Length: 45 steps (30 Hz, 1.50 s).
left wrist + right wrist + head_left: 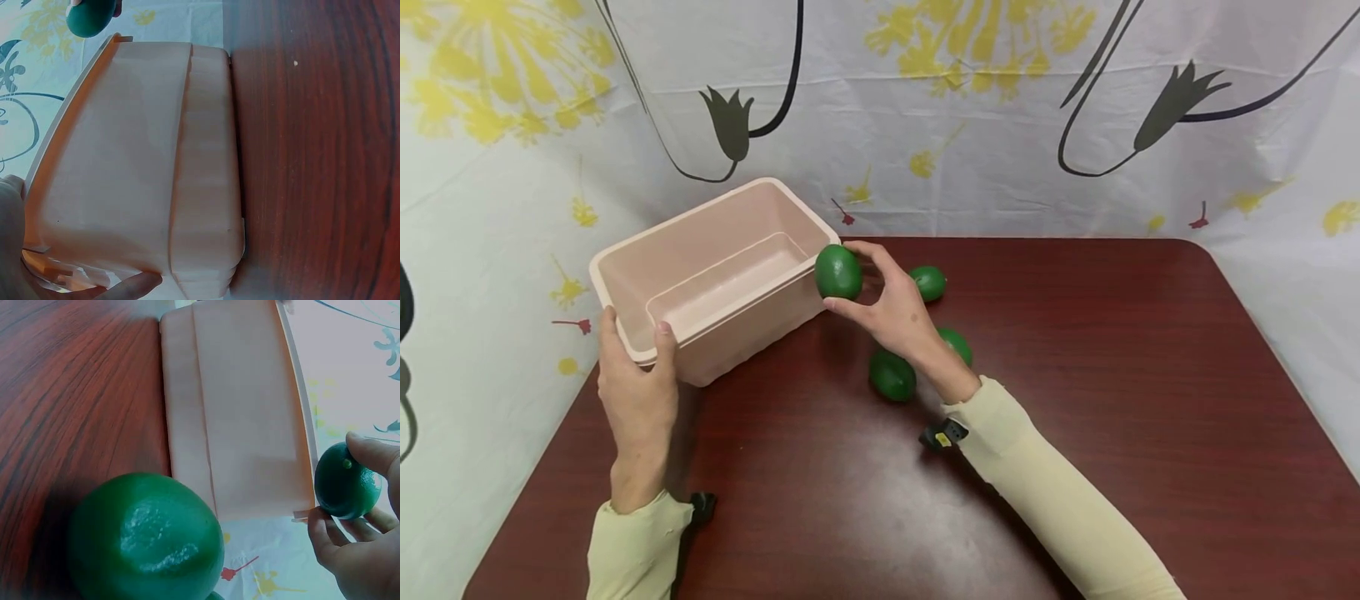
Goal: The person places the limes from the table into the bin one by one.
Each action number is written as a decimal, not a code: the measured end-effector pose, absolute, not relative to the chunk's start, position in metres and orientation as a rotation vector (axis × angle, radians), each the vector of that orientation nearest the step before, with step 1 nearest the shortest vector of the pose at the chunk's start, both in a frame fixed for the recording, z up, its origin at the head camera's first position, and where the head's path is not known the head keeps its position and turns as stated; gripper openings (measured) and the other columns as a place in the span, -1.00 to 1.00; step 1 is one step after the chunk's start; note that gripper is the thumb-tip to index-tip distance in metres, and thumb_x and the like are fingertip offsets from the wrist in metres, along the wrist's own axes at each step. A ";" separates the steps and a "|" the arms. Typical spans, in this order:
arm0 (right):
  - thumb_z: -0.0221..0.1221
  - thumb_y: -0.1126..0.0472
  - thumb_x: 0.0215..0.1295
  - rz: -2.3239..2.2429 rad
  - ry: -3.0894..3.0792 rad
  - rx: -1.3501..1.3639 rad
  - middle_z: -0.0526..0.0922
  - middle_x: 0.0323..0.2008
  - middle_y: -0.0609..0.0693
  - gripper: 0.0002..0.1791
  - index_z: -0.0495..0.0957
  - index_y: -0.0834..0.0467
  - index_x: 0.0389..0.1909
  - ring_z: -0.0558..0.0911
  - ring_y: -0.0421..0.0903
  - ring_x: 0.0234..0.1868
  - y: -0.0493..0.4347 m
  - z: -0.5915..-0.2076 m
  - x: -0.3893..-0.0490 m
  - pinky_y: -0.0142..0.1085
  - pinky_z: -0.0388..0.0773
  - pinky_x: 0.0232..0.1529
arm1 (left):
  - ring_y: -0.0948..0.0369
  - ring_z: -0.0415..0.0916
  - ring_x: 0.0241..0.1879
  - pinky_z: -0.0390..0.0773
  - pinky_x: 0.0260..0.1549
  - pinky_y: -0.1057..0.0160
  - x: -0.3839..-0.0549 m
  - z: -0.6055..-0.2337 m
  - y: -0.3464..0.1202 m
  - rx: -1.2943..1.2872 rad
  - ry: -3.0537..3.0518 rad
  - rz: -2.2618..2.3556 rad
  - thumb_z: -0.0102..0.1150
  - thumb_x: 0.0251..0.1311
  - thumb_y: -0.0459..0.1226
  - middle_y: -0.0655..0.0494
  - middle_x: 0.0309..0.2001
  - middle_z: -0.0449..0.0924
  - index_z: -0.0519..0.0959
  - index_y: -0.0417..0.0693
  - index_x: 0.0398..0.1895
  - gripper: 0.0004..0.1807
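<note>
My right hand (901,312) pinches a glossy green lime (838,272) between thumb and fingers, up at the right end of the pale pink plastic bin (767,321). In the right wrist view the held lime (347,484) is level with the bin's rim, its small stem nub showing. My left hand (638,400) grips the bin's near left corner, thumb on the front side and fingers around the left end. Under and behind my right forearm lie more limes: one at the back (930,283), one in front (892,375), and one partly hidden by the wrist (957,343).
The bin stands at an angle on the back left of a dark red wooden table (1112,400). A white cloth (1000,192) with yellow and grey flower prints hangs behind and beside the table. Dark wrist cameras (943,434) are strapped at both sleeves.
</note>
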State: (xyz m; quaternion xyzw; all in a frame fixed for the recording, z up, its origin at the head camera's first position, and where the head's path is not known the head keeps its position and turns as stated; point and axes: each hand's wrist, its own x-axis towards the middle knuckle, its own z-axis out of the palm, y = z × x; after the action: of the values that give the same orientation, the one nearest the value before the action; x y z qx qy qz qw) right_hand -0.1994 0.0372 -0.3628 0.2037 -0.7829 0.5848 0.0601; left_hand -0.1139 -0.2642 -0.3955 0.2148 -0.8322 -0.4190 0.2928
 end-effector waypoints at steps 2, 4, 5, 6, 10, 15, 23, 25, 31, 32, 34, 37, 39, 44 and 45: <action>0.53 0.20 0.14 1.762 -2.355 0.632 0.52 0.29 0.04 -0.17 0.41 0.10 0.45 0.62 -0.01 0.25 0.036 -0.362 -0.200 -0.15 0.57 0.29 | 0.08 0.30 0.53 0.26 0.50 -0.08 -0.114 -0.395 -0.264 0.571 -2.216 -1.115 0.11 0.32 0.17 0.20 0.60 0.26 0.16 0.29 0.66 -0.15; 0.53 0.21 0.14 1.756 -2.334 0.650 0.48 0.26 0.07 -0.18 0.42 0.13 0.44 0.61 0.00 0.26 0.034 -0.361 -0.202 -0.17 0.57 0.30 | 0.08 0.30 0.53 0.25 0.50 -0.07 -0.115 -0.395 -0.264 0.569 -2.215 -1.114 0.11 0.32 0.17 0.20 0.60 0.27 0.16 0.29 0.65 -0.15; 0.53 0.21 0.14 1.754 -2.328 0.655 0.46 0.25 0.08 -0.18 0.43 0.14 0.43 0.60 0.00 0.27 0.034 -0.361 -0.202 -0.19 0.57 0.30 | 0.08 0.30 0.53 0.26 0.50 -0.08 -0.115 -0.395 -0.265 0.568 -2.215 -1.114 0.11 0.32 0.17 0.20 0.60 0.27 0.16 0.29 0.65 -0.15; 0.53 0.22 0.14 1.754 -2.324 0.657 0.44 0.23 0.09 -0.18 0.43 0.15 0.43 0.60 0.00 0.27 0.033 -0.360 -0.203 -0.20 0.57 0.30 | 0.08 0.30 0.53 0.25 0.50 -0.08 -0.115 -0.395 -0.265 0.568 -2.215 -1.115 0.11 0.32 0.17 0.20 0.60 0.27 0.16 0.29 0.65 -0.15; 0.52 0.22 0.15 1.779 -2.321 0.637 0.43 0.21 0.12 -0.17 0.41 0.17 0.45 0.61 -0.01 0.28 0.029 -0.360 -0.205 -0.24 0.58 0.29 | 0.08 0.30 0.54 0.25 0.51 -0.08 -0.114 -0.396 -0.266 0.570 -2.215 -1.114 0.12 0.32 0.17 0.20 0.60 0.26 0.16 0.30 0.65 -0.15; 0.51 0.21 0.17 1.819 -2.310 0.620 0.44 0.23 0.11 -0.17 0.40 0.17 0.46 0.61 -0.04 0.27 0.026 -0.361 -0.207 -0.27 0.59 0.26 | 0.08 0.29 0.54 0.25 0.51 -0.08 -0.113 -0.397 -0.267 0.574 -2.214 -1.114 0.12 0.32 0.17 0.20 0.60 0.26 0.16 0.30 0.65 -0.15; 0.48 0.20 0.21 1.880 -2.283 0.626 0.48 0.30 0.07 -0.18 0.36 0.15 0.47 0.63 -0.04 0.23 0.023 -0.361 -0.207 -0.27 0.59 0.26 | 0.06 0.31 0.52 0.26 0.49 -0.11 -0.113 -0.397 -0.266 0.576 -2.215 -1.116 0.12 0.31 0.17 0.19 0.59 0.28 0.16 0.33 0.65 -0.16; 0.47 0.20 0.22 1.888 -2.276 0.633 0.48 0.32 0.07 -0.18 0.35 0.16 0.47 0.62 -0.03 0.25 0.021 -0.361 -0.207 -0.26 0.58 0.27 | 0.05 0.32 0.52 0.26 0.49 -0.11 -0.113 -0.397 -0.266 0.573 -2.215 -1.117 0.12 0.32 0.17 0.18 0.59 0.28 0.16 0.32 0.65 -0.16; 0.46 0.20 0.24 1.869 -2.263 0.649 0.49 0.34 0.09 -0.20 0.35 0.16 0.47 0.61 -0.03 0.26 0.019 -0.360 -0.207 -0.25 0.58 0.27 | 0.05 0.31 0.53 0.26 0.49 -0.12 -0.113 -0.397 -0.265 0.572 -2.218 -1.112 0.12 0.31 0.18 0.20 0.60 0.27 0.16 0.31 0.65 -0.15; 0.46 0.20 0.24 1.858 -2.265 0.651 0.49 0.34 0.09 -0.20 0.35 0.16 0.47 0.61 -0.03 0.26 0.019 -0.360 -0.207 -0.24 0.58 0.27 | 0.05 0.31 0.53 0.26 0.49 -0.12 -0.113 -0.397 -0.265 0.571 -2.219 -1.111 0.12 0.31 0.18 0.20 0.60 0.27 0.16 0.32 0.65 -0.15; 0.46 0.18 0.24 1.833 -2.271 0.653 0.49 0.34 0.09 -0.20 0.35 0.15 0.47 0.60 -0.03 0.26 0.019 -0.360 -0.207 -0.22 0.58 0.26 | 0.05 0.30 0.53 0.26 0.50 -0.11 -0.113 -0.397 -0.264 0.570 -2.220 -1.109 0.11 0.31 0.18 0.20 0.60 0.26 0.16 0.31 0.65 -0.15; 0.45 0.17 0.25 1.805 -2.282 0.646 0.49 0.36 0.09 -0.21 0.36 0.15 0.47 0.59 -0.02 0.26 0.019 -0.359 -0.207 -0.16 0.59 0.26 | 0.05 0.30 0.54 0.25 0.50 -0.10 -0.114 -0.397 -0.264 0.571 -2.220 -1.114 0.11 0.31 0.18 0.20 0.60 0.26 0.16 0.32 0.65 -0.15; 0.45 0.15 0.26 1.793 -2.292 0.639 0.49 0.37 0.08 -0.21 0.36 0.13 0.47 0.59 -0.01 0.25 0.018 -0.358 -0.208 -0.11 0.59 0.25 | 0.05 0.30 0.54 0.25 0.50 -0.10 -0.114 -0.397 -0.264 0.570 -2.219 -1.113 0.11 0.32 0.17 0.19 0.60 0.26 0.16 0.31 0.65 -0.15; 0.44 0.12 0.28 1.762 -2.314 0.630 0.49 0.38 0.08 -0.22 0.35 0.10 0.49 0.59 0.00 0.27 0.016 -0.357 -0.210 -0.08 0.60 0.24 | 0.04 0.30 0.53 0.26 0.50 -0.11 -0.114 -0.397 -0.265 0.562 -2.214 -1.102 0.11 0.32 0.17 0.17 0.60 0.27 0.17 0.28 0.65 -0.15; 0.44 0.12 0.28 1.754 -2.319 0.628 0.49 0.38 0.08 -0.22 0.35 0.09 0.49 0.58 0.00 0.28 0.016 -0.357 -0.210 -0.09 0.59 0.25 | 0.04 0.30 0.53 0.26 0.50 -0.10 -0.114 -0.396 -0.265 0.561 -2.214 -1.102 0.11 0.32 0.17 0.17 0.60 0.27 0.17 0.28 0.65 -0.16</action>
State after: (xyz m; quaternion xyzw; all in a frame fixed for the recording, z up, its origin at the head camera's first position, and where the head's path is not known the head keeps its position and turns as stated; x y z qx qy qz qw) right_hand -0.2104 0.0157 -0.3574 0.2104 -0.7769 0.5875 0.0836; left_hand -0.1143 -0.2648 -0.3965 0.2113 -0.8333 -0.4147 0.2983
